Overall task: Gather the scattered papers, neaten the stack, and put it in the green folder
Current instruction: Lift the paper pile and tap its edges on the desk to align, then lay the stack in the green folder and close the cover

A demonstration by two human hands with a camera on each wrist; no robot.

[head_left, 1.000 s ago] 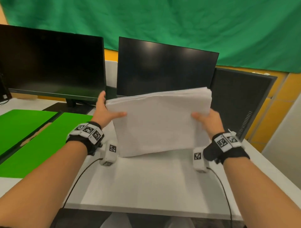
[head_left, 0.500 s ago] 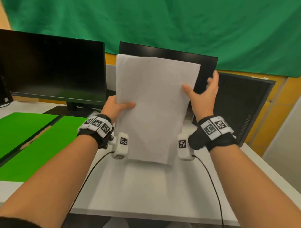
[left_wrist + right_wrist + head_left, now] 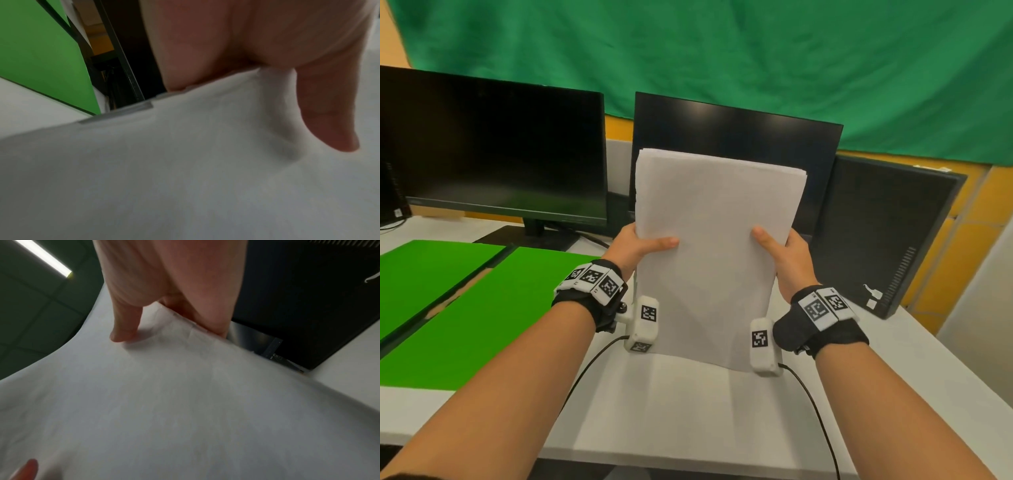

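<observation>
A stack of white papers (image 3: 712, 246) stands upright on its short edge on the white desk (image 3: 688, 418), in front of the middle monitor. My left hand (image 3: 643, 245) grips its left long edge, thumb across the front sheet, fingers hidden behind. My right hand (image 3: 780, 245) grips the right long edge the same way. The wrist views show each thumb on the paper stack (image 3: 185, 162) (image 3: 185, 402), left hand (image 3: 267, 81) and right hand (image 3: 164, 313) pinching its edge. The green folder (image 3: 465, 308) lies open and flat on the desk to the left.
Two dark monitors (image 3: 493, 150) (image 3: 736, 130) stand behind the stack. A black computer case (image 3: 883, 233) stands at the right rear. Green cloth hangs on the back wall. Cables run from my wrist cameras over the desk's front edge.
The stack turned from landscape to portrait, standing on its short edge, and came down onto the desk. My right hand slid from its upper right edge to mid-height.
</observation>
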